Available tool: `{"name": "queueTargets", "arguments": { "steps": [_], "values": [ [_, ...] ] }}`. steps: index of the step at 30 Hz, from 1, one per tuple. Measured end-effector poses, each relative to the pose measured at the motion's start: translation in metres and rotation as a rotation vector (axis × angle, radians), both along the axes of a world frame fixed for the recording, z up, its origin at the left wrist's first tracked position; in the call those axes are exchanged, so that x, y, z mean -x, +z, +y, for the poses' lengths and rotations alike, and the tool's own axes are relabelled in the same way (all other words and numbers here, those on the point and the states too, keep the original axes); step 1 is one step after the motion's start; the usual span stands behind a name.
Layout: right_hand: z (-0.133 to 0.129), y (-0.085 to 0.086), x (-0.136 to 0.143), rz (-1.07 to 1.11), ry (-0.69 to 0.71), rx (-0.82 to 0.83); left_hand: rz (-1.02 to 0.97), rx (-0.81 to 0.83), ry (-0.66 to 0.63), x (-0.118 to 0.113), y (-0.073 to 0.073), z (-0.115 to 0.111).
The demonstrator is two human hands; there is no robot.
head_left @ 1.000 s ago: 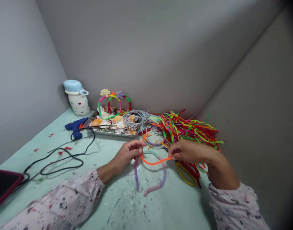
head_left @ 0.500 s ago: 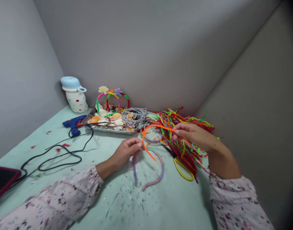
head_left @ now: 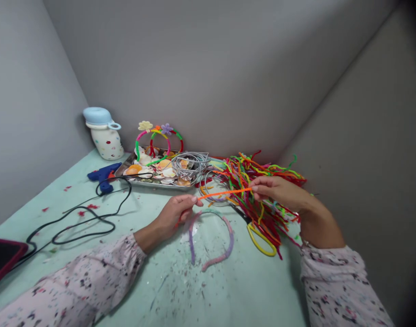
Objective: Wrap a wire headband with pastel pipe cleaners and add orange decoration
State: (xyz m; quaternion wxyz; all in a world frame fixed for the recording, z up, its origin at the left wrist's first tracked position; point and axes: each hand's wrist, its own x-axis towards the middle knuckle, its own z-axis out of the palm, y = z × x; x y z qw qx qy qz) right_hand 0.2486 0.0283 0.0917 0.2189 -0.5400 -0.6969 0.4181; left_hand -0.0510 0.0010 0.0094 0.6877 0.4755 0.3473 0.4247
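Note:
An orange pipe cleaner [head_left: 224, 194] stretches nearly straight between my two hands, above the table. My left hand [head_left: 180, 211] pinches it between thumb and fingers, with a short end showing below the palm. At its other end, the fingertips of my right hand [head_left: 272, 190] are closed on it, in front of the pile of pipe cleaners. Beneath it on the table lies a headband [head_left: 232, 240] wrapped in pastel pink, purple and green, its ends towards me.
Scissors with yellow handles [head_left: 262, 247] lie by the bright pipe cleaner pile [head_left: 272, 227]. Behind stand a metal tray [head_left: 153, 185] of shells, wire coil [head_left: 190, 164] and flowered headbands [head_left: 137, 147]. Leftward are a blue glue gun [head_left: 105, 175], black cord [head_left: 85, 232], bottle [head_left: 107, 141] and dark red-edged device [head_left: 5, 261].
The orange pipe cleaner was curved in an arch with a loose end hanging over the headband; now it is pulled straight between both hands. My left hand has shifted slightly left.

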Motion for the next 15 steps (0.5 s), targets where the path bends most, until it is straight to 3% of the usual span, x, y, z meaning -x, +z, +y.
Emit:
{"name": "queueTargets", "arguments": {
  "steps": [6, 11, 13, 15],
  "values": [
    [-0.012, 0.014, -0.02, -0.173, 0.185, 0.107, 0.161, -0.03, -0.104, -0.002, 0.003, -0.003],
    [-0.012, 0.013, -0.032, -0.273, 0.16, 0.165, 0.358, -0.106, -0.171, -0.005, 0.001, -0.004],
    [-0.01, 0.012, -0.029, -0.336, 0.164, 0.117, 0.384, -0.139, -0.17, -0.005, 0.001, -0.003],
    [-0.011, 0.014, -0.014, -0.42, 0.125, -0.044, 0.385, -0.149, -0.158, -0.006, 0.002, -0.003]
  ]
}}
